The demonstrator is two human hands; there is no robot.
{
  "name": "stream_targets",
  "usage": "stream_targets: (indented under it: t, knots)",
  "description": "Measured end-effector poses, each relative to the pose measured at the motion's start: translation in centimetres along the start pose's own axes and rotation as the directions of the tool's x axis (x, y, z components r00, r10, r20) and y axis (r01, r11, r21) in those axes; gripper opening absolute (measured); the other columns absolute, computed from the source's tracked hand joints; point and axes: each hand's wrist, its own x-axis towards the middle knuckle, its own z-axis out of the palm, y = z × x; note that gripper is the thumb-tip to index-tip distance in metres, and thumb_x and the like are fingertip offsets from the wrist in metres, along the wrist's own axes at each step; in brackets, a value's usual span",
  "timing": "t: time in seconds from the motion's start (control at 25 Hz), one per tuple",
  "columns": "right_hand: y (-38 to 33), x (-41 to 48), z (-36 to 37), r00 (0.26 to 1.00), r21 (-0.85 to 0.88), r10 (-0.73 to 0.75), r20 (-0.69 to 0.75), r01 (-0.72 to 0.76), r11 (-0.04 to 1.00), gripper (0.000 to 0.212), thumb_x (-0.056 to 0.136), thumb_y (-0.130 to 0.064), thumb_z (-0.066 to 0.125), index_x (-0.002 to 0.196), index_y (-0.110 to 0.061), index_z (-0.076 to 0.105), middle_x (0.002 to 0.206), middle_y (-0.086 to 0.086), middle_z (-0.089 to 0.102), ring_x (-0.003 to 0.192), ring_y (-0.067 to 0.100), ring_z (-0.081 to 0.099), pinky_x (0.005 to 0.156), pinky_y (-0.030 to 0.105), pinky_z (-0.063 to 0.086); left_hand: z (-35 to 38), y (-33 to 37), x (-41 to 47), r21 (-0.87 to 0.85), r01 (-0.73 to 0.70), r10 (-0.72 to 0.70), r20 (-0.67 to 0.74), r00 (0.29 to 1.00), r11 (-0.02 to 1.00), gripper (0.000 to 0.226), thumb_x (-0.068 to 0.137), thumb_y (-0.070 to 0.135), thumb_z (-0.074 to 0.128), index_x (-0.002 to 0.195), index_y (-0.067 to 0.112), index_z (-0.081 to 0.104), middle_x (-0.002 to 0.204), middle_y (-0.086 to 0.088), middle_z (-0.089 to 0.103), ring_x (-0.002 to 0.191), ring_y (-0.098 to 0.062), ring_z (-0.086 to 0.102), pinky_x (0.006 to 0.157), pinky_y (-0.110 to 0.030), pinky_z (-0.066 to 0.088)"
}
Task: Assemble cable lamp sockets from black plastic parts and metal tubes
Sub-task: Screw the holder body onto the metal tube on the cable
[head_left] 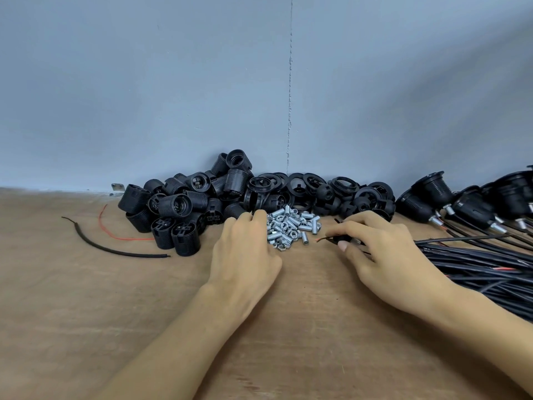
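A small heap of shiny metal tubes (294, 226) lies mid-table. My left hand (245, 255) reaches into its left side with curled fingers; whether it holds a tube is hidden. My right hand (380, 252) pinches the end of a black cable (331, 239) with bare red and black wire tips, just right of the tubes. Behind them sit a pile of threaded black socket bodies (184, 206) at left and black rings and caps (331, 194) in the middle.
Several finished sockets on cables (461, 203) lie at the right rear. A bundle of black cables (484, 269) runs off the right edge. A loose black cable piece (109, 249) and a red wire (121, 237) lie left on the wooden table (86, 313). A grey wall stands behind.
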Motion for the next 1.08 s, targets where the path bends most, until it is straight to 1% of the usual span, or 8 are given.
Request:
stream_targets:
  t: [0.16,0.28,0.4,0.48,0.56,0.8,0.92,1.08]
  knots:
    - [0.3,-0.1,0.2,0.997,-0.077,0.063,0.054,-0.059,0.995,0.020,0.098,-0.033,0.055,0.111,-0.045,0.063,0.114,-0.023,0.048,0.099,-0.004,0.044,0.097,0.028,0.020,0.3,2.1,-1.1,-0.076,-0.100,0.100,-0.001,0.995,0.992,0.026,0.085,0.015,0.055,0.111,0.022,0.057,0.102,0.008,0.056,0.094,-0.019,0.055,0.068,-0.029,0.037]
    - [0.4,-0.2,0.4,0.995,-0.146,0.076,0.071,-0.065,0.987,0.010,0.093,-0.043,0.060,0.103,-0.041,0.062,0.111,-0.021,0.050,0.104,0.004,0.050,0.098,0.029,0.023,0.7,2.6,-1.8,-0.295,-0.227,0.236,-0.006,0.972,0.928,0.030,0.081,0.017,0.055,0.109,0.026,0.062,0.099,0.015,0.055,0.087,-0.008,0.056,0.074,-0.025,0.047]
    - [0.5,-0.3,0.3,0.997,-0.153,0.052,0.052,-0.043,0.987,0.009,0.091,-0.044,0.064,0.095,-0.037,0.062,0.105,-0.020,0.052,0.097,0.003,0.049,0.100,0.031,0.029,1.1,2.0,-1.7,-0.462,-0.294,0.350,0.038,0.936,0.836,0.036,0.076,0.019,0.053,0.108,0.027,0.068,0.099,0.023,0.054,0.089,0.005,0.054,0.076,-0.009,0.042]
    - [0.5,-0.3,0.2,0.999,-0.096,0.042,0.027,-0.039,0.995,0.008,0.090,-0.042,0.066,0.091,-0.034,0.062,0.103,-0.020,0.054,0.091,0.002,0.051,0.097,0.034,0.039,1.5,1.6,-1.7,-0.530,-0.293,0.359,0.022,0.933,0.796,0.037,0.072,0.017,0.055,0.104,0.026,0.070,0.093,0.026,0.051,0.079,0.011,0.052,0.070,-0.004,0.037]
    - [0.3,-0.3,0.0,0.999,-0.024,0.043,0.006,-0.043,0.999,0.009,0.089,-0.039,0.068,0.086,-0.032,0.063,0.102,-0.019,0.057,0.088,0.006,0.057,0.088,0.035,0.046,1.8,1.3,-1.6,-0.554,-0.282,0.362,0.037,0.932,0.783,0.042,0.069,0.014,0.056,0.106,0.027,0.070,0.100,0.024,0.049,0.072,0.004,0.051,0.067,-0.005,0.038]
    - [0.1,-0.4,0.0,0.997,-0.005,0.020,0.069,-0.020,1.000,0.008,0.086,-0.027,0.064,0.082,-0.033,0.059,0.107,-0.021,0.054,0.096,0.007,0.057,0.086,0.034,0.049,2.7,0.1,-1.1,-0.489,-0.268,0.381,0.147,0.913,0.830,0.051,0.080,0.012,0.064,0.125,0.035,0.060,0.121,0.023,0.038,0.087,0.014,0.049,0.075,-0.001,0.035]
    - [0.4,-0.3,0.3,0.994,-0.007,0.013,0.107,-0.012,1.000,0.011,0.084,-0.023,0.064,0.080,-0.033,0.062,0.105,-0.021,0.052,0.094,0.001,0.053,0.085,0.024,0.045,3.0,-0.1,-0.9,-0.482,-0.246,0.356,0.151,0.922,0.841,0.046,0.085,0.018,0.072,0.126,0.037,0.062,0.121,0.023,0.040,0.084,0.008,0.051,0.075,-0.003,0.035]
    - [0.6,-0.3,0.3,0.996,0.007,0.018,0.091,-0.019,1.000,0.012,0.085,-0.022,0.066,0.081,-0.033,0.066,0.106,-0.022,0.052,0.095,-0.002,0.051,0.082,0.007,0.035,2.9,0.1,-0.8,-0.577,-0.167,0.275,0.104,0.956,0.799,0.040,0.083,0.033,0.079,0.122,0.034,0.070,0.108,0.021,0.056,0.077,-0.003,0.058,0.075,-0.015,0.044]
